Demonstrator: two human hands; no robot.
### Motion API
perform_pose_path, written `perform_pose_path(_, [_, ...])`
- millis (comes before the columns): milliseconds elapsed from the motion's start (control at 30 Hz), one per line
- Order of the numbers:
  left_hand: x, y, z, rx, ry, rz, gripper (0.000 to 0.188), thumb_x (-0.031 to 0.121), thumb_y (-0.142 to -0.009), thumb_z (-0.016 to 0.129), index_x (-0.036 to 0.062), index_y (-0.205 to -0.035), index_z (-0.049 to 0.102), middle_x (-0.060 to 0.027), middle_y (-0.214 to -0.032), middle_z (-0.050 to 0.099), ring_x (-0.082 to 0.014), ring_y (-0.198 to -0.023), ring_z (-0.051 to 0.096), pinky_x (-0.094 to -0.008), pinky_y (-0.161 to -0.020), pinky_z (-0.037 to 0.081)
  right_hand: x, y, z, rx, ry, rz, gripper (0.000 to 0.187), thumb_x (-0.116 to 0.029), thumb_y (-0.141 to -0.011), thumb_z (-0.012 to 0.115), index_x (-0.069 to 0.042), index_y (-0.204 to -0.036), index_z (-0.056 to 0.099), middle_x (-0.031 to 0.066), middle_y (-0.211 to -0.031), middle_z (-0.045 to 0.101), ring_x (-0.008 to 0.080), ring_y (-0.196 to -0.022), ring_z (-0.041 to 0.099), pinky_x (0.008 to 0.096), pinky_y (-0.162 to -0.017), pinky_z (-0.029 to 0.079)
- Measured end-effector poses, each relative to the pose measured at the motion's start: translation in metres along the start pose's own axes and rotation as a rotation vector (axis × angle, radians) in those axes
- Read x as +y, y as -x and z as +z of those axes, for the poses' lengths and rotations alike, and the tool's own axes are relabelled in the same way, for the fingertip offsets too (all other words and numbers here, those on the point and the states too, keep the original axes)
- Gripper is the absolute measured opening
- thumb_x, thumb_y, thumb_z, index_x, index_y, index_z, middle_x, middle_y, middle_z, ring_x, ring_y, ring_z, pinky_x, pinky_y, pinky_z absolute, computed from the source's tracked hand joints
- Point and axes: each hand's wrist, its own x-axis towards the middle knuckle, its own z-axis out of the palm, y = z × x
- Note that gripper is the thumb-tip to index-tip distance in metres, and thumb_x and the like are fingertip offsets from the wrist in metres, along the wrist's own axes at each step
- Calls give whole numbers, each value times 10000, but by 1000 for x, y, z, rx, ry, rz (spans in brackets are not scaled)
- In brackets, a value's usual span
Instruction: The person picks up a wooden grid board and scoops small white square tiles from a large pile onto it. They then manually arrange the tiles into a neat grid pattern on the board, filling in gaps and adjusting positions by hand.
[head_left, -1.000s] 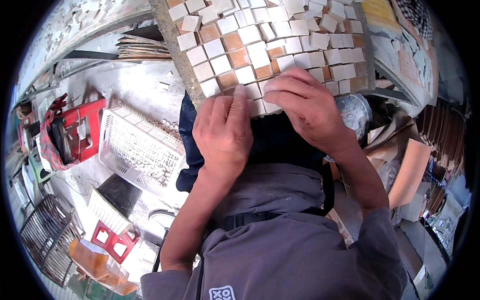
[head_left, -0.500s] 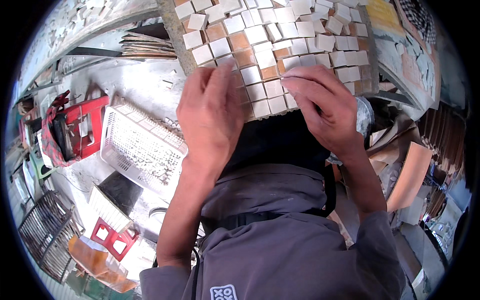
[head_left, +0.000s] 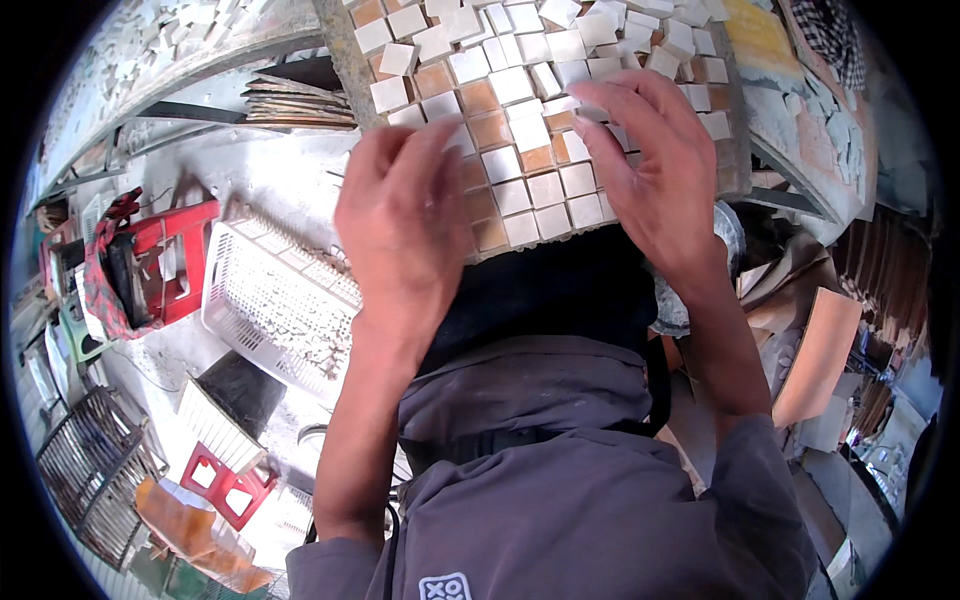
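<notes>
Small square tiles, white and orange-brown [head_left: 479,97], cover a board [head_left: 352,75] in front of me. Along its near side they sit in grid rows; farther up, loose white tiles [head_left: 433,43] lie tilted and overlapping. My left hand [head_left: 405,215] is over the board's near left part, fingers bent toward the tiles and smeared by motion, so its grip is unclear. Over the right part, my right hand [head_left: 655,165] reaches in with thumb and forefinger apart, their tips close above the white tiles. No tile shows between them.
A white plastic basket [head_left: 225,300] of small pieces stands on the floor at left, beside a red crate-like stool [head_left: 190,250]. Tile-strewn surfaces flank the board, with stacked thin sheets [head_left: 300,98] below the left one. An orange-brown plank [head_left: 818,355] leans at right.
My right hand has moved farther up the board, its thumb and forefinger spreading apart. My left hand has shifted slightly left. The board appears slightly lower in view.
</notes>
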Motion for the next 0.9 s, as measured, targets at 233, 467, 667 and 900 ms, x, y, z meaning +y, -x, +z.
perform_pose_path(233, [10,-23,31,-65,-60,207,222,62,-846,818,45,-1060,759,-121,-951,680,-319,-842,665,-411,-760,549,10,-5,10,33,22,-13,194,-52,-834,785,-64,-1019,729,97,-957,645,322,-944,649,428,-796,537])
perform_pose_path(467, [10,-31,17,-80,132,-30,179,39,-877,803,16,-1049,761,-62,-927,720,-160,-783,681,-307,-755,547,17,-5,2,-33,-246,154,161,-48,-890,783,-35,-1037,718,53,-970,681,199,-853,655,322,-774,526])
perform_pose_path(667, [4,-3,-29,-188,278,-385,145,16,-880,799,-23,-1011,750,-52,-823,666,-109,-707,612,-265,-666,492,2,9,-9,-125,-621,467,104,-71,-963,749,-10,-1039,714,-16,-873,667,50,-827,582,237,-733,481])
perform_pose_path(900, [2,52,-35,-321,210,-438,131,34,-912,787,-10,-1029,748,-64,-903,716,-136,-822,678,-277,-777,528,-14,18,-15,-194,-698,593,70,-69,-977,734,-11,-1014,721,-33,-856,667,34,-792,568,233,-687,465])
